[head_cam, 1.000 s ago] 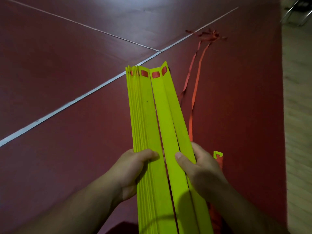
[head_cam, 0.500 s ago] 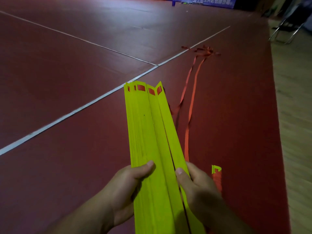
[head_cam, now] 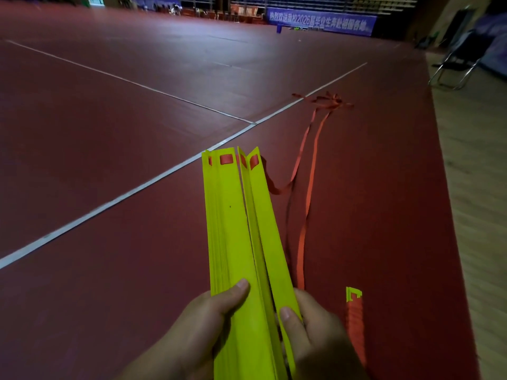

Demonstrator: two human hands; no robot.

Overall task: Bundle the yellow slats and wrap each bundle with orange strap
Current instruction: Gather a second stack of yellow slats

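Your left hand (head_cam: 208, 319) grasps the near end of the yellow slats (head_cam: 233, 229), thumb flat on top and fingers curled underneath. Your right hand (head_cam: 312, 333) grasps the same stack from the other side, thumb on the rightmost slat and fingers tucked below. Between your thumbs the stack splits into two groups with a narrow dark gap, the thicker group under your left thumb. From your grip the slats run forward and away, held above the floor, and fan slightly apart at the far ends. Each far end has a rectangular cut-out with the floor showing through.

Just outside your right hand sits a piece with a notched yellow tip and orange wrapping (head_cam: 355, 316) below it. Whether it touches your hand, you cannot tell from here.

Past your right fingers, the orange strap (head_cam: 310, 187) lies on the floor in two long runs. One run loops in close to the far slat ends. Both lead away from your grip to a loose tangle (head_cam: 329, 101) well beyond the slats.

Under everything is a dark red sports floor (head_cam: 109, 201), crossed by white lines (head_cam: 137, 187) that meet ahead of the slat ends. Right of your grip the red gives way to pale wooden flooring (head_cam: 472, 215). A folding chair (head_cam: 455, 67) stands far off on that side, and a blue banner (head_cam: 321, 21) hangs along the far wall.
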